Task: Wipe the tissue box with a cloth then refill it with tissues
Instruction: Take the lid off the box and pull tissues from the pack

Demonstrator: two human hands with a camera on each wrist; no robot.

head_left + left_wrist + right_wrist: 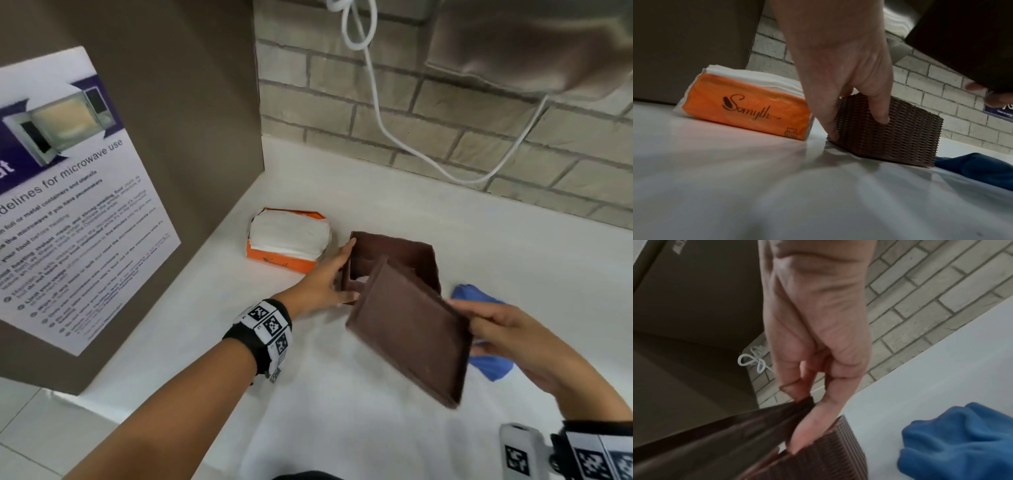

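A brown woven tissue box (pixel 397 255) (pixel 890 129) (pixel 838 454) stands open on the white counter (pixel 342 411). My left hand (pixel 329 281) (pixel 849 91) holds its left end, thumb at the near corner and fingers along the side. My right hand (pixel 507 335) (pixel 813 386) pinches the box's flat brown bottom panel (pixel 407 332) (pixel 735 434) by its right edge and holds it tilted above the box. An orange pack of white tissues (pixel 287 240) (pixel 748 104) lies to the left of the box. A crumpled blue cloth (pixel 486 363) (pixel 978 168) (pixel 962 443) lies to the right, partly behind my right hand.
A brown cabinet side with a microwave-use poster (pixel 68 192) stands at the left. A brick wall (pixel 445 120) runs along the back, with a white cable (pixel 376 102) hanging down it. A steel appliance (pixel 531 44) hangs at the upper right.
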